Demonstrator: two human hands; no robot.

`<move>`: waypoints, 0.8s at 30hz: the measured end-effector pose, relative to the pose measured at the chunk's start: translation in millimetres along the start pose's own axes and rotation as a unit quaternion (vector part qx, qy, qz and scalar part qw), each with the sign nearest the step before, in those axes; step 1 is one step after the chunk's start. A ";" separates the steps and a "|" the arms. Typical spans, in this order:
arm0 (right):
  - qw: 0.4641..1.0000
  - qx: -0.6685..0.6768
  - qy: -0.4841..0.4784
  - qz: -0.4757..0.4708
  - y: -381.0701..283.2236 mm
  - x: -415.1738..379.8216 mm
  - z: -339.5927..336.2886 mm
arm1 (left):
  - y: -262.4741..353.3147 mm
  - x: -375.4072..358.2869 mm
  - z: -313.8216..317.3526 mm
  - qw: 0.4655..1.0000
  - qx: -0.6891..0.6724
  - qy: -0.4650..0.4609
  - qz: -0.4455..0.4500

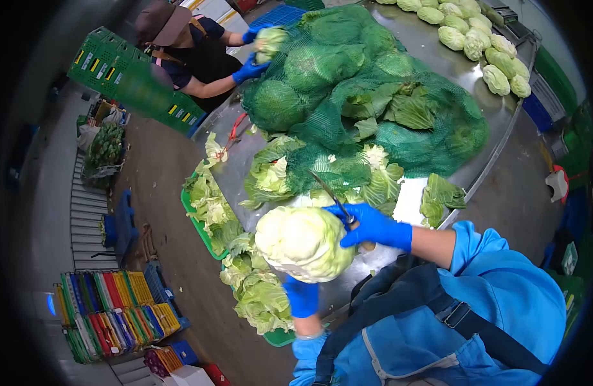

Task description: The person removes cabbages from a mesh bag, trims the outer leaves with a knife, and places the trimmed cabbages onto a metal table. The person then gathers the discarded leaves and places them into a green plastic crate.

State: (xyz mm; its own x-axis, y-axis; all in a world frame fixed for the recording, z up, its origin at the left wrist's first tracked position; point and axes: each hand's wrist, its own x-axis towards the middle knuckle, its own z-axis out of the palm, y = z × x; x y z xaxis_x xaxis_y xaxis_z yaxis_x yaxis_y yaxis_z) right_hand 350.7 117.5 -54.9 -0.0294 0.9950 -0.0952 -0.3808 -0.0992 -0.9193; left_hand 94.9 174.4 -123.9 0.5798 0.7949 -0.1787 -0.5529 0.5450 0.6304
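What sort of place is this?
Probably a vegetable packing or preparation room: netted cabbages on a metal table, stacked green crates, and loose leaves in a green bin.

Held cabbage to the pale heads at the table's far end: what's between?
Head view: nearest, the knife in the right hand; then green net sacks of cabbages; last, a strip of metal tabletop.

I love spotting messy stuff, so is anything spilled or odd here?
Yes: a twisted, thin red strip lies loose near the grey metal table's edge, standing out against the greens. Crinkled pale-green cabbage leaves are also piled untidily in the green plastic bin below it.
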 end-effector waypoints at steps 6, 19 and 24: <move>0.976 0.005 0.032 0.213 10.8 7.6 -10.5 | 20.9 6.4 -4.2 0.983 0.161 -0.063 -0.068; 0.859 -0.509 0.034 0.033 98.6 -53.2 -26.5 | -79.0 11.6 10.0 0.915 0.114 0.374 0.103; 0.834 -0.549 0.024 0.052 150.6 -54.6 -31.1 | -122.3 9.1 -16.9 0.885 0.138 0.432 0.105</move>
State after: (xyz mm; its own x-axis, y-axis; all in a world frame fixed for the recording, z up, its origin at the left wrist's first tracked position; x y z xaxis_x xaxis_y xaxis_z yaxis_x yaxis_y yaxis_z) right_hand 323.7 47.9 -200.1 0.0375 0.9817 -0.1866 0.6979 -0.1594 -0.6983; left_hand 157.7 119.4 -215.4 -0.2593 0.8428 -0.4716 -0.3577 0.3698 0.8575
